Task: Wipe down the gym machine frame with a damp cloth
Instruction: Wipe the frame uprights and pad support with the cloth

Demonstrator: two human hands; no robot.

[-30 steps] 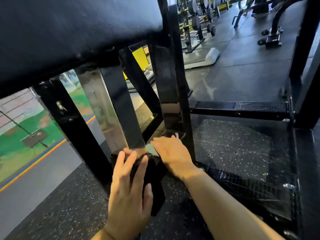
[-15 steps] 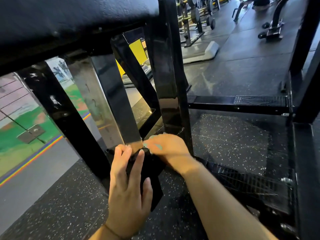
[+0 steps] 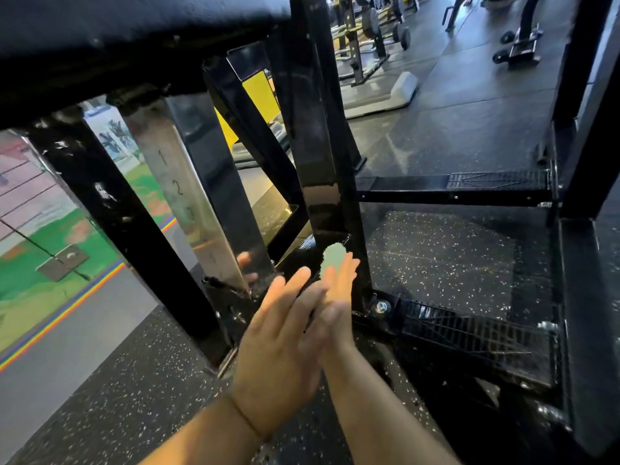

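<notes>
Near the centre, the left hand [image 3: 285,333] and right hand [image 3: 340,297] meet palm to palm with fingers straight. A pale green cloth tip [image 3: 333,258] shows past the fingertips. A second ago both hands worked a dark bundle at the foot of the silver numbered post [image 3: 174,186]. They have now lifted off the glossy black steel machine frame [image 3: 322,169], so wiping looks paused, perhaps for refolding.

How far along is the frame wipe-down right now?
Done, seemingly: the central black upright gleams wet near its base. In hand: the left hand and right hand, blurred, fingers straight, press together round a pale green scrap; whether it is the cloth I cannot tell. Remaining: the slanted black leg shows white marks, and the numbered chrome post looks smudged.
</notes>
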